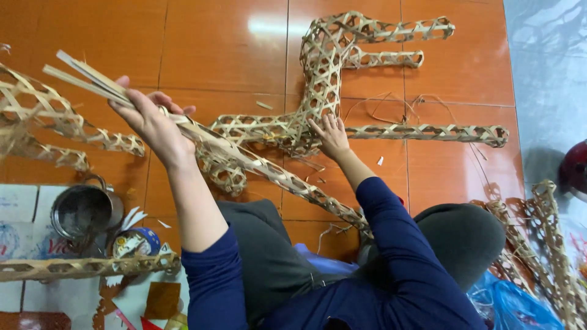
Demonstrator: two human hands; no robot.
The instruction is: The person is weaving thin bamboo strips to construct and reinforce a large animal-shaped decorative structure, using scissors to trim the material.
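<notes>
Left hand [153, 125] is gripping loose bamboo strips [92, 79], right hand [330, 135] is pressing open-palmed on the woven frame [318, 79]; strips should stay taut while feeding.

Printed items are all bottom-left of your view, by your left knee. A flattened white cardboard sheet [24, 235] lies on the floor, rectangular, with red and blue print, partly under a metal pot. Just right of the pot sits a small round container [136, 242], blue rim, pale printed label on top; a woven strip crosses in front of it. Below that are loose paper scraps: a brown-orange square piece [162, 299], plus red and white bits at the bottom edge, too small to tell what they are. At bottom right, a crumpled blue plastic bag [512, 304] sits beside your right leg. No signs or screens.
</notes>
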